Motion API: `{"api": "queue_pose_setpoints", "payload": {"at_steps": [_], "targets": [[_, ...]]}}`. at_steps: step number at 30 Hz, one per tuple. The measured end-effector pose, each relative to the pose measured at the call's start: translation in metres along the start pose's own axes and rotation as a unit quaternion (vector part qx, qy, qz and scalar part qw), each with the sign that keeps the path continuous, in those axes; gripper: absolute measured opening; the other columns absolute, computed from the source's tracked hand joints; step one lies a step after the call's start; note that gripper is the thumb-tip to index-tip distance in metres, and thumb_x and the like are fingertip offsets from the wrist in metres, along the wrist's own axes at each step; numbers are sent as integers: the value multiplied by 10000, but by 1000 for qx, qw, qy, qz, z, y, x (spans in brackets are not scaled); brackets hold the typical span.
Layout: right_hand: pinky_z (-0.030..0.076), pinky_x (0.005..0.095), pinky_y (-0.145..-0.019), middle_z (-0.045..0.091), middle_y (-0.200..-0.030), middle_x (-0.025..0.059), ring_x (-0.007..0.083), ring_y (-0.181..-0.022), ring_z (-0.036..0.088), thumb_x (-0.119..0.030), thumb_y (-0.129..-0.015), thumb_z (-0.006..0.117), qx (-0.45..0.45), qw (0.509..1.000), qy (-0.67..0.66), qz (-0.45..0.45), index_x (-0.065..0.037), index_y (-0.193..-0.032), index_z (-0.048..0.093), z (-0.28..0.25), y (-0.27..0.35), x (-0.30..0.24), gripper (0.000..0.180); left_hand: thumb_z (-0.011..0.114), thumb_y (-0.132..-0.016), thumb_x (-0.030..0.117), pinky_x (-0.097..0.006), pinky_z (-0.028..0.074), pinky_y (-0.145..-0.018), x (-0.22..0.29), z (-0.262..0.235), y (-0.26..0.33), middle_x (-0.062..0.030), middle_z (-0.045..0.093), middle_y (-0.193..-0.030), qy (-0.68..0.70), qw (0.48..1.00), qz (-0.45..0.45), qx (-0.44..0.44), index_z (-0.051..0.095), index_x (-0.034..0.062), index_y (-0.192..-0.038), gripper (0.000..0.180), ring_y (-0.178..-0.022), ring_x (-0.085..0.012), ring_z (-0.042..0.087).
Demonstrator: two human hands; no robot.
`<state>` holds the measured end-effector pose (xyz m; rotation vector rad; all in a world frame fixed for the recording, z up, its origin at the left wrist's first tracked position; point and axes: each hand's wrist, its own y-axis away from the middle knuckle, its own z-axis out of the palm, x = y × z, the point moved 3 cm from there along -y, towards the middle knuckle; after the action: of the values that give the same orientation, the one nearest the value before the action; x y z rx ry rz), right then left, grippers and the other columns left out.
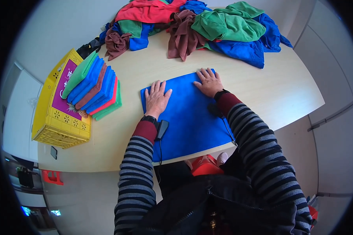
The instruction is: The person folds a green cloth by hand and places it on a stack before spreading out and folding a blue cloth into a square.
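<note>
A blue towel (190,121) lies spread on the table in front of me, its near edge at the table's front edge. My left hand (157,100) rests flat on its far left corner, fingers apart. At the far right corner, my right hand (209,83) is pressed down with fingers spread. Neither hand grips the cloth. Dark straps circle both wrists, and a small black device (162,129) with a cable hangs by the left one.
Left of the towel leans a stack of folded towels (94,88) in several colours, against a yellow crate (62,125). Loose heaps of red (145,12), green (229,26) and blue cloths lie at the back of the table (286,84). A phone-like object (53,152) sits near the left edge.
</note>
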<state>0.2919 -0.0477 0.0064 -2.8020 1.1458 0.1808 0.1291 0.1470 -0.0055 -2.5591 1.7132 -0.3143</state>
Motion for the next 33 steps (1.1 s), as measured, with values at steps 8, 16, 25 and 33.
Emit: {"api": "queue_pose_setpoints", "payload": {"at_steps": [8,16,25,33], "targets": [[163,538,-1242,258,-1672,85,335,-1548,199,-583,-1037,355,21,998,8,59,-176,-1599,307,4,23,32,695,348,-1040,583,-567,122,-1233,-35,1,17,-98,279,-1660,17,996,-89,21,315,168,-1594,693,-1547,-288,204],[173,590,-1228,247,-1672,106,357,-1547,194,-535,-1034,411,40,996,40,62,-157,-1597,299,-8,84,55,687,395,-1034,554,-586,124,-1232,-73,-15,71,-141,263,-1662,-2,988,-148,46,331,127,-1583,698,-1546,-306,209],[183,570,-1228,324,-1633,137,361,-1533,232,-466,-1027,506,70,987,-43,-141,-121,-1559,378,-13,193,-84,647,434,-1047,458,-568,117,-1234,64,-27,171,-161,282,-1651,32,993,110,15,362,108,-1570,632,-1535,-332,235],[155,504,-1250,333,-1633,129,332,-1533,246,-527,-1036,445,72,993,-27,-93,-131,-1562,391,1,214,-59,661,460,-1034,477,-555,133,-1234,52,-25,200,-159,292,-1646,-5,997,71,14,367,110,-1566,653,-1526,-339,248]]}}
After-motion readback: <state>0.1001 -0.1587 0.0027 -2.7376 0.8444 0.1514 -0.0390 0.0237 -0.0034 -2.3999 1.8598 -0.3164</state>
